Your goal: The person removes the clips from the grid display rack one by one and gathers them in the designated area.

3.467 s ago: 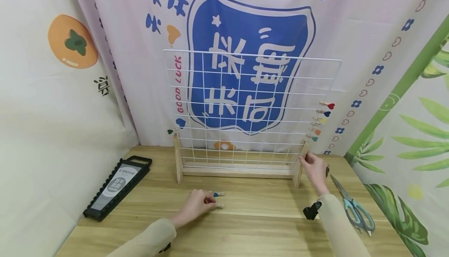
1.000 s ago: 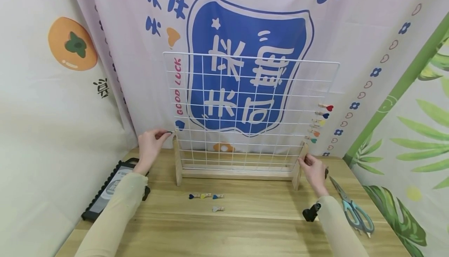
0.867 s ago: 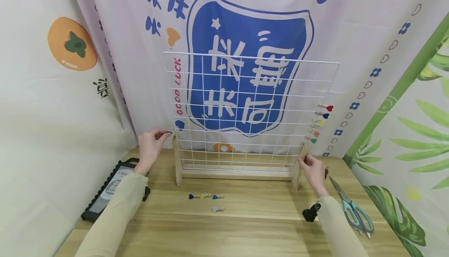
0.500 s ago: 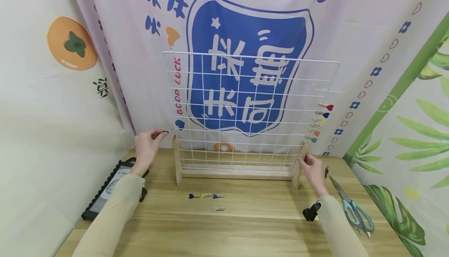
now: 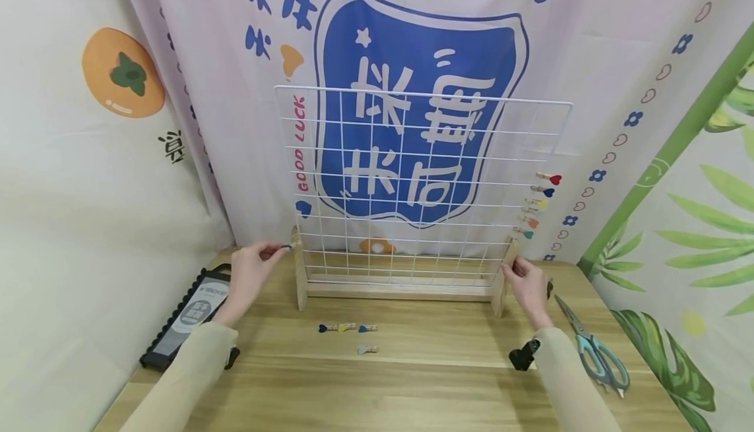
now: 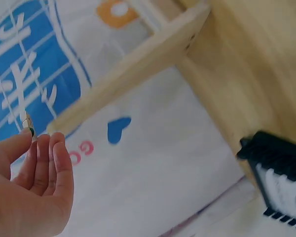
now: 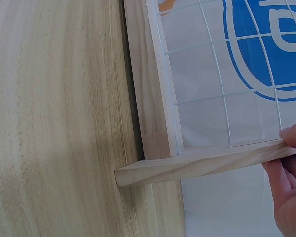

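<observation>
In our left hand [image 5: 252,275] the fingers pinch the green clip [image 6: 27,121] by its heart end, thumb against fingertips. Its long axis runs right, the wooden end pointing from the fingers toward the left edge of the grid [image 5: 424,94]. It sits beside the upper left post [image 5: 300,278]; we cannot tell whether it touches a wire. Our right hand [image 5: 528,288], far from that clip, grips the right post [image 5: 498,298], thumb inside, fingers outside. Five clips [image 5: 534,205] line the grid's right edge. On the near counter [image 5: 412,393] lie three clips [image 5: 347,328] in a row, a grey clip [image 5: 368,349] nearer us, and, at right, scissors [image 5: 595,353].
</observation>
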A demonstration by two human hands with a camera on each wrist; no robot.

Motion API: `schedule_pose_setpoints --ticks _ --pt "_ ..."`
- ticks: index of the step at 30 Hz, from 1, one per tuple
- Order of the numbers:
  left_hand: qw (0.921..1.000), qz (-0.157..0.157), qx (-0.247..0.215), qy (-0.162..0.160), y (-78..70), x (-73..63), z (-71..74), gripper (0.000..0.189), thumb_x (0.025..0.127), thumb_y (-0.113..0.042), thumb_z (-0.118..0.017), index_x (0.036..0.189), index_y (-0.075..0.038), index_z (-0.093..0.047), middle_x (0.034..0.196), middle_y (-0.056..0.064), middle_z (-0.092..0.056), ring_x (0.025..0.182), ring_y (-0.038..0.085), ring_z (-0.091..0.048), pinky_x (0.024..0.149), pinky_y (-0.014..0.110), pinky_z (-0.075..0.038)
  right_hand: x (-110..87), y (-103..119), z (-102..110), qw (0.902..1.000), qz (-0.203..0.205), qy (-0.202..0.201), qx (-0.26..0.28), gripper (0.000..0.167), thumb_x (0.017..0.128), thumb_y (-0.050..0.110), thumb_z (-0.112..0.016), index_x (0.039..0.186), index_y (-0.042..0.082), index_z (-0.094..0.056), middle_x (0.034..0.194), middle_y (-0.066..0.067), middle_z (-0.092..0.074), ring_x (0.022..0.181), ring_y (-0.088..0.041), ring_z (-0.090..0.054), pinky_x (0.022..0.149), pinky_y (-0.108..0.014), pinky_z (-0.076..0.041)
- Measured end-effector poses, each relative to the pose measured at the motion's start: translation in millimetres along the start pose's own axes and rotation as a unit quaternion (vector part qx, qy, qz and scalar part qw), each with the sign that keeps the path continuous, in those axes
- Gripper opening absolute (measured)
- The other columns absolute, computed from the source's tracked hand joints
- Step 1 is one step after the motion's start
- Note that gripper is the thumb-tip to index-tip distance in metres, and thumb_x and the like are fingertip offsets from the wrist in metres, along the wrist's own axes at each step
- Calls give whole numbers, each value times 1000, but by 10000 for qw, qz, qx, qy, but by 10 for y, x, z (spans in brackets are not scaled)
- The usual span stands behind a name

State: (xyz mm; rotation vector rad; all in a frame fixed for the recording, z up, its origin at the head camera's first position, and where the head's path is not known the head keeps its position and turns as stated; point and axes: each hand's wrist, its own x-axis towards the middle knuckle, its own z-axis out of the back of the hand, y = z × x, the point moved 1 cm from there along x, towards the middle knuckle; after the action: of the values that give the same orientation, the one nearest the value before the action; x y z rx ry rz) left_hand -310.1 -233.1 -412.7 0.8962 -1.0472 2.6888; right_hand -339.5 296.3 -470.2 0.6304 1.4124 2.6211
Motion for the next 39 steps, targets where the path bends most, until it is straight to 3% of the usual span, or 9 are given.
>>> schedule_pose_setpoints --ticks 2,5,9,13,16,20,24,31,39 --pt "9998 -59 -42 184 -22 -105 -52 12 88 -10 -74 93 1 -74 85 19 -76 71 24 -69 61 16 -50 -4 4 0 10000 30 -22 -9 27 97 15 -63 116 -5 -68 119 -26 -69 111 -35 -68 69 4 -40" --pt "9985 -200 -126 488 -52 -273 -164 10 85 -6 -75 92 1 -74 83 16 -76 68 20 -68 60 16 -51 -1 0 -3 9999 48 -72 -81 23 97 15 -63 108 -4 -70 116 -25 -70 97 -11 -71 69 3 -42" --pt "9939 -189 -259 1057 -70 -511 -354 8 84 -4 -75 91 0 -74 80 14 -75 64 15 -64 57 16 -50 5 -12 -4 9998 39 -108 -175 23 97 16 -63 106 -3 -71 115 -23 -71 86 12 -59 69 3 -42" --pt "9875 20 -260 1552 -85 -726 -544 7 83 -5 -76 89 -2 -75 79 9 -75 64 9 -63 57 15 -50 0 -21 -5 9997 56 -95 -206 24 97 16 -62 110 -2 -70 116 -23 -71 100 -15 -71 68 3 -41" --pt "9832 61 -174 1814 -89 -857 -672 5 82 -7 -77 86 -5 -75 78 4 -75 65 5 -62 59 15 -50 -2 -23 -8 9997 68 -103 -202 25 97 16 -62 111 -3 -70 117 -24 -71 110 -34 -68 68 3 -40" --pt "9766 -305 -264 2110 -74 -986 -793 3 81 -5 -77 83 -5 -75 76 4 -75 63 2 -61 57 13 -49 2 -25 -10 9997 98 -111 -203 24 97 15 -61 108 -4 -70 117 -24 -70 111 -36 -68 72 -1 -47" --pt "9691 -630 -293 2368 -75 -1056 -834 4 81 -5 -77 84 -4 -75 78 6 -75 63 1 -60 57 12 -48 6 -24 -4 9998 62 -50 -158 29 98 15 -61 119 -4 -67 122 -25 -67 113 -37 -67 81 -11 -54" --pt "9627 -637 -176 2624 -70 -1141 -917 5 81 -5 -78 85 -5 -76 77 3 -74 63 1 -59 57 13 -48 16 -29 4 9999 31 -10 -155 32 98 17 -60 122 -3 -66 124 -25 -67 116 -36 -67 85 -17 -56" --pt "9620 -676 254 2633 -95 -1204 -982 7 77 -7 -80 83 -8 -78 91 11 -76 66 6 -61 59 15 -50 12 -31 -2 9999 49 16 -108 32 98 16 -60 123 -4 -65 124 -25 -66 115 -37 -67 79 -4 -50"
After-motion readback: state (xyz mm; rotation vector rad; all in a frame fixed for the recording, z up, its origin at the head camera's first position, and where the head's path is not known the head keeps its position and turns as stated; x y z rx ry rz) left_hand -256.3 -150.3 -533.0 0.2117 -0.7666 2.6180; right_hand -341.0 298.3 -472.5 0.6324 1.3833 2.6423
